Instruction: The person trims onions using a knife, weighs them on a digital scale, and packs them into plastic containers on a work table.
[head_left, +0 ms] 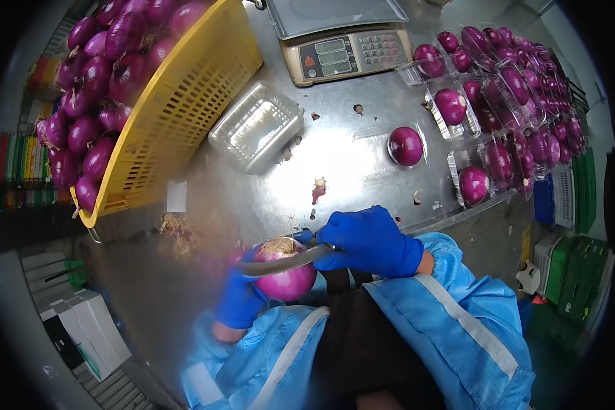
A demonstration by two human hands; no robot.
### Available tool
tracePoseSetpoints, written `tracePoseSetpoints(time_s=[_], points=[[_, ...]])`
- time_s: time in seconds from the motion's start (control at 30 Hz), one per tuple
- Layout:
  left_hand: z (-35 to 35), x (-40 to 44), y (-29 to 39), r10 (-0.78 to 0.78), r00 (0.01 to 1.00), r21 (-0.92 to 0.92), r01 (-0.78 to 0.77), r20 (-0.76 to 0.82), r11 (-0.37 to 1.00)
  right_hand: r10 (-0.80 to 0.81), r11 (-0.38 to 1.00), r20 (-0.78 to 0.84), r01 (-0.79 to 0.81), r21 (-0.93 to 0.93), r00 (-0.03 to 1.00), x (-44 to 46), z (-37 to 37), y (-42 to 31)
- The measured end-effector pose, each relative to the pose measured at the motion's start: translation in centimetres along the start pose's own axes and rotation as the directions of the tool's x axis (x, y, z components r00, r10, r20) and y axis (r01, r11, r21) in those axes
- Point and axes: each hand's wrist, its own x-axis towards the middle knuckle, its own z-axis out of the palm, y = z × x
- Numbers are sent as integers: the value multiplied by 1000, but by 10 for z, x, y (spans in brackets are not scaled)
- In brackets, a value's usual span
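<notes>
A red onion (288, 283) with a tuft of dry roots is held in my left hand (240, 301), which wears a blue glove and wraps round its side. My right hand (369, 240), gloved in blue too, is closed round the handle of a knife (290, 262). The curved blade lies across the onion's top near the roots; whether it has cut in I cannot tell. Both hands are at the table's near edge. Beyond them, a peeled-looking red onion (406, 146) rests on the metal table (352, 160), with bits of skin (318, 191) scattered about.
A yellow crate (184, 96) full of red onions (126, 34) leans at the left. Stacked clear plastic trays (256, 126) stand beside it. A scale (348, 51) sits at the back. Several packed trays of onions (488, 164) line the right side.
</notes>
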Motion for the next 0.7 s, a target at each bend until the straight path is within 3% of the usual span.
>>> tracePoseSetpoints(time_s=[0.1, 0.2, 0.23, 0.3, 0.33, 0.4, 0.47, 0.53, 0.6, 0.67, 0.7], points=[[-2, 6, -5, 77, 955, -97, -51, 285, 994, -17, 982, -188, 52, 182, 982, -12, 21, 22], [-25, 8, -8, 88, 986, 29, -94, 143, 995, 294, 936, -105, -264, 234, 950, -40, 64, 53], [-35, 8, -10, 73, 989, 54, -80, 125, 995, 313, 904, -58, -278, 324, 948, -42, 67, 53], [-37, 6, -15, 139, 988, -19, -138, 61, 990, 335, 813, 48, -315, 489, 941, -40, 65, 42], [-37, 6, -17, 172, 985, -53, -170, 32, 984, 402, 781, 86, -390, 487, 912, -35, 65, 39], [-35, 9, -18, 79, 978, -310, -16, 191, 951, 527, 703, 158, -532, 472, 835, -22, 65, 38], [-33, 14, -21, 30, 931, -519, 176, 363, 837, 413, 848, -50, -364, 387, 909, -23, 61, 39], [-28, 7, -30, -11, 972, -584, 151, 236, 798, 290, 914, -174, -219, 340, 941, -22, 41, 19], [-26, 9, -42, -49, 990, -678, 124, 129, 725, 71, 993, -184, -52, 105, 980, -18, 26, 7], [-19, 20, -54, 61, 997, -353, -38, 53, 935, -44, 994, -89, 35, -104, 995, -15, 20, -2], [-14, 17, -52, 49, 994, -392, -8, 96, 920, -30, 991, -75, 20, -131, 997, -14, 23, -3]])
